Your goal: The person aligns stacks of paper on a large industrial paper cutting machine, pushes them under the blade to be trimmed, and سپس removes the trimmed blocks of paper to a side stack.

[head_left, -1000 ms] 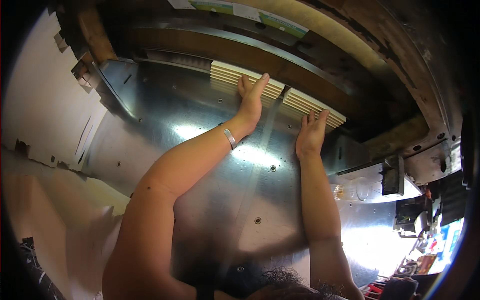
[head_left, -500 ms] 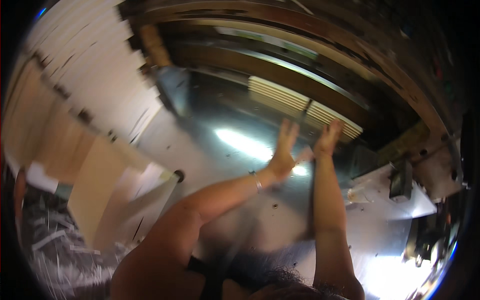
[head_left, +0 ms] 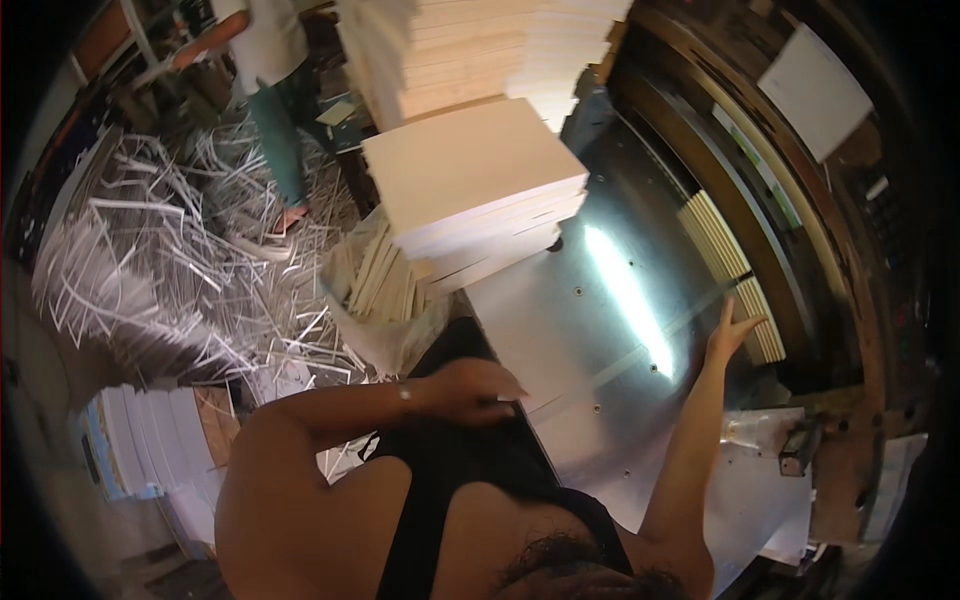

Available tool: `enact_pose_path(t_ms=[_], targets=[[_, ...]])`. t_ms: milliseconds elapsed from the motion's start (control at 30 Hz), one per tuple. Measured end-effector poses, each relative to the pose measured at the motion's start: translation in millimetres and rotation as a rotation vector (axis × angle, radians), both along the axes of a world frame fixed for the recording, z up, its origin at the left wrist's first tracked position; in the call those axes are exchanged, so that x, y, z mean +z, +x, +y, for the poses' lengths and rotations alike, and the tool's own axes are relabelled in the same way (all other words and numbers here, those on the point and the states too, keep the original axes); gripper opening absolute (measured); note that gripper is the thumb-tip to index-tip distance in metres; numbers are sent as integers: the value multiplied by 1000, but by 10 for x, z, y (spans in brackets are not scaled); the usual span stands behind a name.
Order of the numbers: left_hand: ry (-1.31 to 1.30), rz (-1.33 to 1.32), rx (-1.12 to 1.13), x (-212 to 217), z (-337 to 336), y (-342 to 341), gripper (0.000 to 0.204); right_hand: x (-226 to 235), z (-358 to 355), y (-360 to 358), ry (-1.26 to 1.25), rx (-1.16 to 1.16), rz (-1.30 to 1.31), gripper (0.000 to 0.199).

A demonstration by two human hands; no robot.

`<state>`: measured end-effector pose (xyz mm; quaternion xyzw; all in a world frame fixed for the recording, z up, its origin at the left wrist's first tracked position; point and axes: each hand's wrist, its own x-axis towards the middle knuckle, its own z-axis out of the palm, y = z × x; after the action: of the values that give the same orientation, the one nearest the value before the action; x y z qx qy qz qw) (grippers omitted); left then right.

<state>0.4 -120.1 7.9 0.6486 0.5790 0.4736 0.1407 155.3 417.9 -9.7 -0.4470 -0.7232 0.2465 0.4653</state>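
Observation:
My left hand (head_left: 470, 391) is near my body at the table's left edge, fingers curled together. A small pale bit shows at its fingertips, too blurred to name. My right hand (head_left: 733, 335) reaches over the shiny metal table (head_left: 540, 330), thumb and fingers spread, holding nothing. It is nearest a pale ridged bar (head_left: 764, 322), which sits in two parts below a long dark beam (head_left: 745, 200). Whether the fingertips touch the bar I cannot tell. A stack of cream paper sheets (head_left: 475, 170) stands at the table's far left corner.
Taller paper stacks (head_left: 455, 55) rise behind. A sack of paper offcuts (head_left: 375, 290) stands left of the table. Tangled paper strips (head_left: 190, 240) cover the floor, where another person (head_left: 270, 70) stands. At right are a small metal fixture (head_left: 797, 447) and a hanging white sheet (head_left: 817, 92).
The view has swung left, bringing the floor strips and the other person into sight. My left hand has drawn back from the ridged bar toward my body; my right hand stays near the bar.

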Motion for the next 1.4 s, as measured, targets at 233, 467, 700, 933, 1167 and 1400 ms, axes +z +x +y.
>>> enact_pose_path(t_ms=[233, 467, 700, 933, 1167, 1400], targets=[[-137, -688, 879, -1120, -668, -589, 28, 69, -1208, 308, -100, 336, -16, 108], [166, -1566, 747, -1520, -178, -1479, 38, 463, -2786, 637, -51, 349, -569, 124], [430, -1899, 353, -1891, -90, -2021, 41, 755, -4010, 1195, -69, 362, -930, 118], [386, -1942, 370, -1877, -275, -2113, 42, 538, -4309, 1314, -63, 178, -947, 116], [351, -1955, 368, -1914, -315, -2116, 42, 526, -4228, 1425, -75, 299, -961, 115], [331, -1954, 369, -1936, -292, -2211, 43, 522, -4222, 1408, -91, 283, -954, 114]])
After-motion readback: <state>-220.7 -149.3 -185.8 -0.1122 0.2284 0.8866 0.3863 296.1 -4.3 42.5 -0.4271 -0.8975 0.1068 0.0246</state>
